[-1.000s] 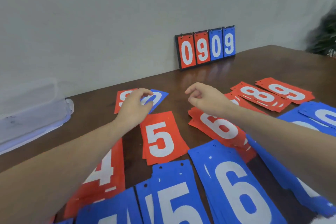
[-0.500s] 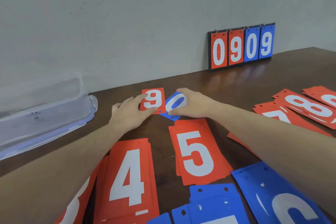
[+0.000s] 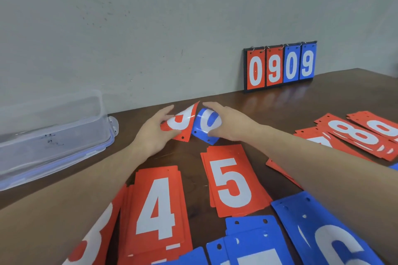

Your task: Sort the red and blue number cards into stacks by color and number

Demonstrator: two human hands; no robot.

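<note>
**Q:** What have you got in each hand?

**Me:** My left hand (image 3: pixel 154 133) pinches the red 9 card (image 3: pixel 183 121), fingers curled round its left edge, tilting it up off the table (image 3: pixel 269 109). My right hand (image 3: pixel 231 123) curls over the blue 0 card (image 3: pixel 206 125), thumb under the near edge, bowing it. Both cards sit at twelve o'clock from the red 5 stack (image 3: pixel 232 180), just beyond it, nearly touching each other.

**Q:** Where do they belong?

**Me:** I'd judge each needs its own spot. The red 4 stack (image 3: pixel 158 208) lies at seven o'clock from the 5s, the red 8 stack (image 3: pixel 357 135) at three o'clock, and the blue stacks (image 3: pixel 323 232) near me at five o'clock. The scoreboard stand (image 3: pixel 280 65) at one o'clock already reads 0909.

**Q:** What might go wrong?

**Me:** These cards look slick and glossy. Bent like this, the blue one could spring out of my fingers and skid. My forearms also hang over the 4s and 5s, so pulling back carelessly could smear those stacks. And the clear plastic box (image 3: pixel 53 133) at nine o'clock crowds the left.
</note>
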